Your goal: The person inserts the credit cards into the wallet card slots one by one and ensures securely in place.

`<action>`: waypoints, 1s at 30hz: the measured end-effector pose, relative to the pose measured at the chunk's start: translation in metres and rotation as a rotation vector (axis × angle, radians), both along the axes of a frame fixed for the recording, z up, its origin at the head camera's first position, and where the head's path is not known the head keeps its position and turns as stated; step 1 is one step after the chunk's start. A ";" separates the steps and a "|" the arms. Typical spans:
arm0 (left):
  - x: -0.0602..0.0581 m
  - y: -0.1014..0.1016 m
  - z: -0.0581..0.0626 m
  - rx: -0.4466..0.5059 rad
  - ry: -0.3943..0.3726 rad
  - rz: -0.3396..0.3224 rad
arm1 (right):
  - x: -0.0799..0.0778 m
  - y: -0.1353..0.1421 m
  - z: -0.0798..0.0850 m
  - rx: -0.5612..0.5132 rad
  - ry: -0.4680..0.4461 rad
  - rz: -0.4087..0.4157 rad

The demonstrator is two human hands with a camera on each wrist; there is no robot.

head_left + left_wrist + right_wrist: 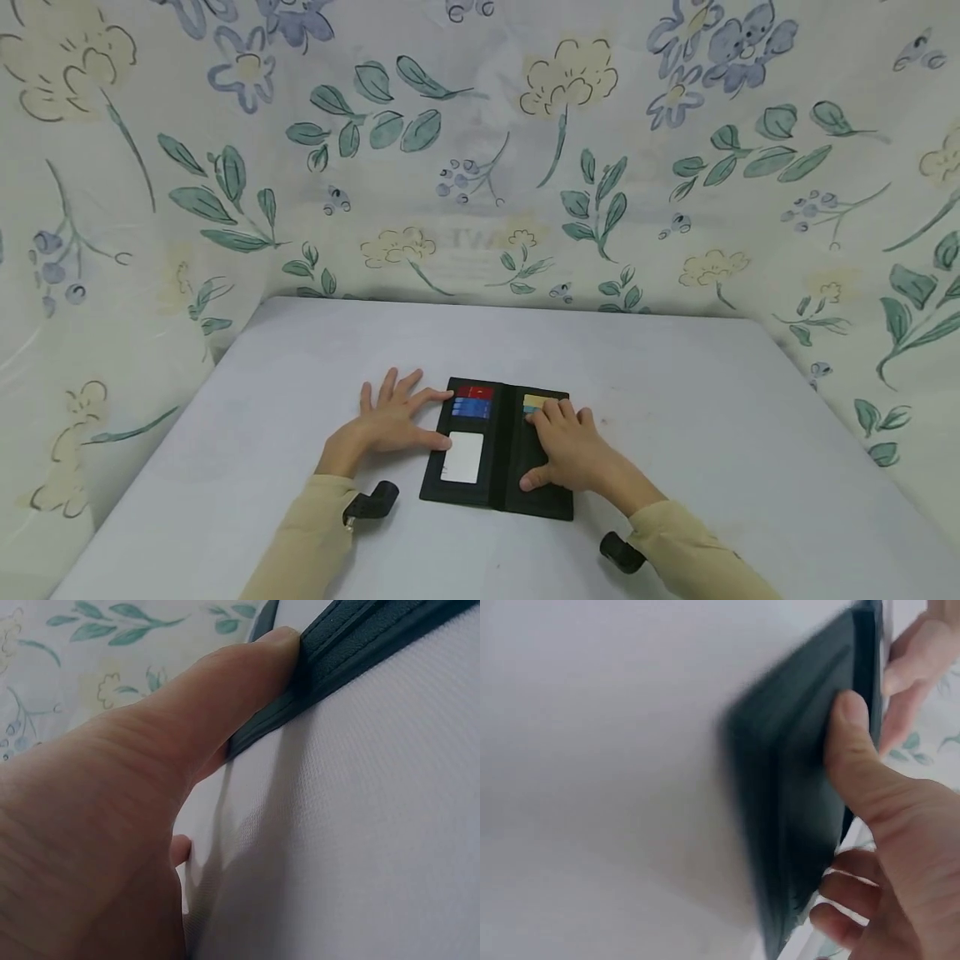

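Note:
A black bifold card wallet (497,492) lies spread open on the table. Red and blue cards (472,407) fill slots at its upper left, above a white card (462,457). On the right panel, a yellow card (535,403) shows partly beside the fingers. My left hand (386,425) is spread, its thumb and index finger touching the wallet's left edge. Over the right panel rests my right hand (570,446), fingertips by the yellow card and thumb lower down. In the right wrist view, the thumb (851,724) presses flat on the panel; the index fingertip is hidden.
The white table (675,400) spreads around the wallet. Floral-patterned sheeting (480,167) hangs behind the table and at both sides. A black wrist camera (372,502) sits by the left sleeve, and another black camera (622,552) by the right.

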State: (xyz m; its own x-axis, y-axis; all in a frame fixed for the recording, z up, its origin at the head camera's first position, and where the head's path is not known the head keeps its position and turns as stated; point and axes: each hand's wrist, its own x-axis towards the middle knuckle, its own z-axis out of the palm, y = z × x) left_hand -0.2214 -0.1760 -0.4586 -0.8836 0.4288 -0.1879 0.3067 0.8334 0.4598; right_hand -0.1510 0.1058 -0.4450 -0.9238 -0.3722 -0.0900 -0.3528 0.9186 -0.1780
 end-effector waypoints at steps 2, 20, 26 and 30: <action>-0.001 -0.002 0.000 0.000 0.006 -0.007 | 0.002 0.000 -0.002 -0.025 0.006 -0.003; 0.000 -0.008 0.001 0.029 0.009 -0.008 | -0.007 -0.004 -0.001 0.005 0.054 -0.034; 0.001 -0.011 0.004 0.026 -0.002 0.004 | -0.011 -0.006 -0.001 -0.024 0.039 -0.024; -0.001 -0.010 0.005 0.044 -0.008 0.011 | -0.014 -0.001 -0.002 -0.082 0.022 -0.020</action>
State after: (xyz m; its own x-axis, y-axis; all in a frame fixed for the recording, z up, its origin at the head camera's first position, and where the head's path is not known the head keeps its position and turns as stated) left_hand -0.2219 -0.1859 -0.4535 -0.8867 0.4275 -0.1760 0.2942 0.8155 0.4985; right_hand -0.1648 0.1053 -0.4474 -0.9326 -0.3588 -0.0392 -0.3391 0.9082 -0.2451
